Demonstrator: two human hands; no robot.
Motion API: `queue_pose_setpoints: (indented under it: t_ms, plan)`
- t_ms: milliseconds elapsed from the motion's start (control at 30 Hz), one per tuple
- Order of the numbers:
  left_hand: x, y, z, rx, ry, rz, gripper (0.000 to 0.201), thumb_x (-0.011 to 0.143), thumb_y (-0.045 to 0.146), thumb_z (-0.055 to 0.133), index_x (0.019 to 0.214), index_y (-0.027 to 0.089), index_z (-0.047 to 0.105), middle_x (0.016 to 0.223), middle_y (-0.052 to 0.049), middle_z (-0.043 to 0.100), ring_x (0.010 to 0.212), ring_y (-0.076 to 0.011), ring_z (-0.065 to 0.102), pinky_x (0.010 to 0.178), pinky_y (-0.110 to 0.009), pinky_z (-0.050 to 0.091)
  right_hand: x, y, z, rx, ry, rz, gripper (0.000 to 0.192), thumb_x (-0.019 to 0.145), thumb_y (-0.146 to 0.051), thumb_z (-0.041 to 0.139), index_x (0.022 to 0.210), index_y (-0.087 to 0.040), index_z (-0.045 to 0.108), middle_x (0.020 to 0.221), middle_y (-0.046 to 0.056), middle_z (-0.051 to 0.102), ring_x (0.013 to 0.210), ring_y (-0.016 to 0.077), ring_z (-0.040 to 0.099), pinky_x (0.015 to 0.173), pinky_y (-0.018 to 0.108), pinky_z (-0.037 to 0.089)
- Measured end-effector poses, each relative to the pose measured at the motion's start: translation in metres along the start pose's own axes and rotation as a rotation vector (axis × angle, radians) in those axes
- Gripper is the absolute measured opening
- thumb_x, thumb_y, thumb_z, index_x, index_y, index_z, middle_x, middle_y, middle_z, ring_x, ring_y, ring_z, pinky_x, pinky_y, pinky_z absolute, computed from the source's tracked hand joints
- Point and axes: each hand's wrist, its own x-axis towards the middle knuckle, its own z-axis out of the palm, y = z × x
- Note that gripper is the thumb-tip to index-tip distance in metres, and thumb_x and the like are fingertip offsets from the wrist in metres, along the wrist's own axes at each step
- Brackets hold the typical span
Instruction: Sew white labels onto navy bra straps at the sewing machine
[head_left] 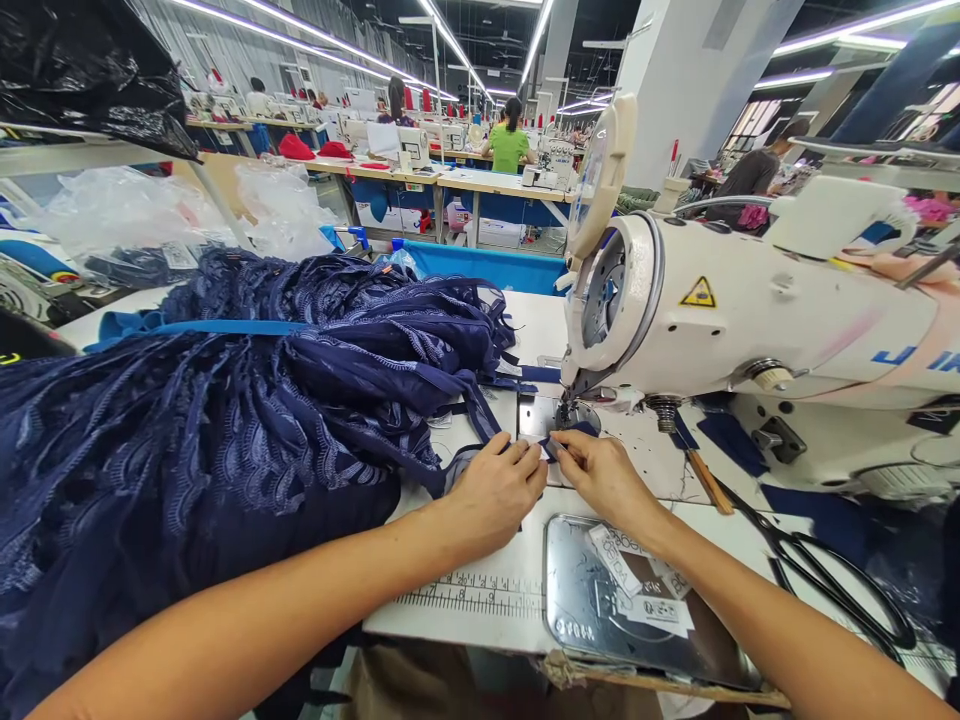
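My left hand [501, 490] presses its curled fingers onto a navy fabric strip [459, 462] just in front of the sewing machine's needle area. Close beside it, my right hand [609, 478] pinches the strip's dark end between thumb and fingers. A small white piece, perhaps a label, shows between the two hands, partly hidden by fingers. The presser foot [568, 408] of the white sewing machine [697, 300] stands right behind them, over the needle plate. To the left lies a big heap of navy lace-trimmed garments [255, 400], from which the strip runs.
Right of my right hand lie black scissors [825, 575] and a wooden-handled tool [709, 480]. A metal tray [574, 585] holding printed labels [656, 612] is at the front edge, beside a printed ruler [480, 597]. A blue cloth bin [480, 262] stands behind the table; people work farther back.
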Motion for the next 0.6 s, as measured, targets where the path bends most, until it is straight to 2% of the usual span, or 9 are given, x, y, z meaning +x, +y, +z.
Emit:
queue_pose_setpoints:
  t_ms: [367, 600]
  plan:
    - [0.0018, 0.0015, -0.0064, 0.005, -0.050, -0.001, 0.034, 0.076, 0.012, 0.046, 0.108, 0.004, 0.051, 0.113, -0.019, 0.053, 0.102, -0.0267, 0.051, 0.083, -0.040, 0.035, -0.0011, 0.0003, -0.0067, 0.033, -0.062, 0.003, 0.031, 0.079, -0.025, 0.040, 0.096, -0.013, 0.063, 0.052, 0.000, 0.056, 0.047, 0.0121, 0.047, 0.049, 0.025, 0.038]
    - [0.0016, 0.0013, -0.0044, 0.010, -0.042, -0.005, 0.033, 0.077, 0.010, 0.044, 0.108, 0.004, 0.051, 0.112, -0.019, 0.054, 0.101, -0.0265, 0.051, 0.082, -0.040, 0.035, -0.0036, 0.0012, -0.0099, 0.028, -0.091, 0.003, 0.033, 0.079, -0.024, 0.040, 0.098, -0.011, 0.063, 0.051, 0.001, 0.056, 0.047, 0.0129, 0.049, 0.050, 0.025, 0.039]
